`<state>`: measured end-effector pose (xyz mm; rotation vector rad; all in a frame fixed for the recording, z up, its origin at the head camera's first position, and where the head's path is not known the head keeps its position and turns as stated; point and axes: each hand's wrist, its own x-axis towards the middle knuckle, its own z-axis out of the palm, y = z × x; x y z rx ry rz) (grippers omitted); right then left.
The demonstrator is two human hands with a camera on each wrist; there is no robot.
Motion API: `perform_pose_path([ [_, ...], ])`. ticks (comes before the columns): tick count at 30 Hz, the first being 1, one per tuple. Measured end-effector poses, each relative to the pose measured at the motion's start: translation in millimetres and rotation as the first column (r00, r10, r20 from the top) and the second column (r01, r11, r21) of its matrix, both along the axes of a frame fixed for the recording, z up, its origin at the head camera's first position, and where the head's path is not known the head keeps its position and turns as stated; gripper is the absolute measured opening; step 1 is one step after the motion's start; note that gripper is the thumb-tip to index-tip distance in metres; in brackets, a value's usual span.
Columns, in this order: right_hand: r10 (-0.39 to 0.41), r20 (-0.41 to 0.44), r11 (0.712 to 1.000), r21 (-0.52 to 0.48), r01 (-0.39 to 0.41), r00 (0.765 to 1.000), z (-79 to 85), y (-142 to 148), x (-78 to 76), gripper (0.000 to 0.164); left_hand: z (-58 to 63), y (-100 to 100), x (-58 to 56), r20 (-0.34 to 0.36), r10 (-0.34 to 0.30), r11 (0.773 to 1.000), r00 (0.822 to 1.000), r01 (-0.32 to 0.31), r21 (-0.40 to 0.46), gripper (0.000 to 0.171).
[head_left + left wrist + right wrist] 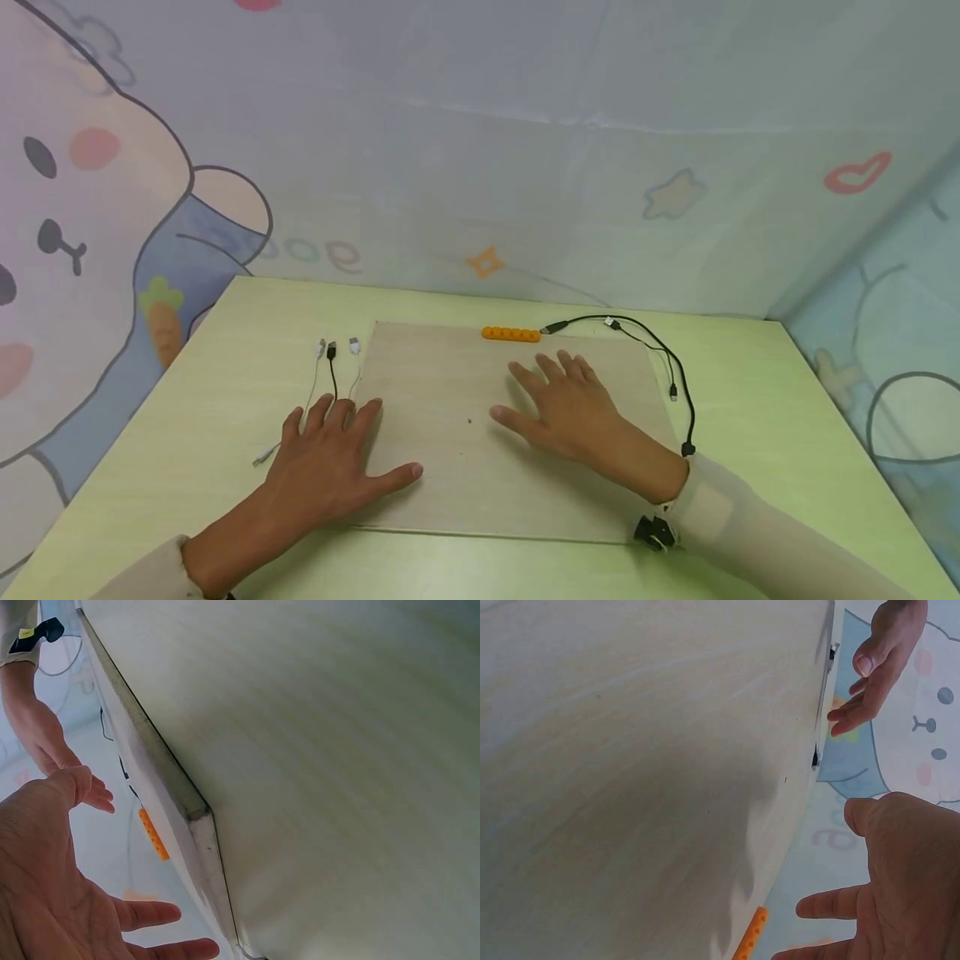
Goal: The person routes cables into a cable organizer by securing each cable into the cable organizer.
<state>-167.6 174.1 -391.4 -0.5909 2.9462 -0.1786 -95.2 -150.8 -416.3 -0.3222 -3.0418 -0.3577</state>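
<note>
Our left hand (321, 463) and right hand (572, 412) grip nothing; cables (334, 377) toward the tabletop's left edge (147, 417) seem floppy, best pinched by their plugs (355, 343).

Mirrored "goo" lettering (322, 253) on backdrop (465, 175)

1. There's a board (450, 492) on the table (750, 400), a backdrop (480, 150) behind.
2. The strip (511, 334) lies along the board's far edge.
3. Right of it, a long cable (678, 363) rounds the far right corner, a shorter cable (673, 392) inside its bend.
4. Three plugs (332, 350) lie left of the board, beyond the fingers of the left hand (318, 467).
5. The right hand (566, 412) is over the board, nearer than the strip.
</note>
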Motion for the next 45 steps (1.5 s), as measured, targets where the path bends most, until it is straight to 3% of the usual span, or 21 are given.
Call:
perform_pose_path([
  [8, 0.029, 0.004, 1.0, 0.006, -0.029, 1.0, -1.6, -5, -0.6, 0.081, -2.1, -4, 5.6, -0.033, 0.009, 1.0, 0.999, -0.009, -0.016, 0.093],
  [18, 0.04, 0.025, 0.999, 0.023, -0.041, 0.999, -1.8, -10, -0.6, 0.079, 0.8, -10, 9.1, -0.023, 0.015, 0.999, 1.0, -0.016, -0.029, 0.063],
  [34, 0.065, 0.017, 0.998, 0.011, -0.065, 0.998, -5.1, -18, -0.1, 0.08, -1.2, -21, 9.8, -0.068, 0.018, 0.999, 0.998, -0.021, -0.043, 0.048],
  [45, 0.074, 0.025, 0.997, 0.001, -0.074, 0.997, -6.2, -22, 0.5, 0.081, -0.6, -30, 11.2, -0.046, 0.052, 0.998, 0.998, -0.054, -0.038, 0.031],
])
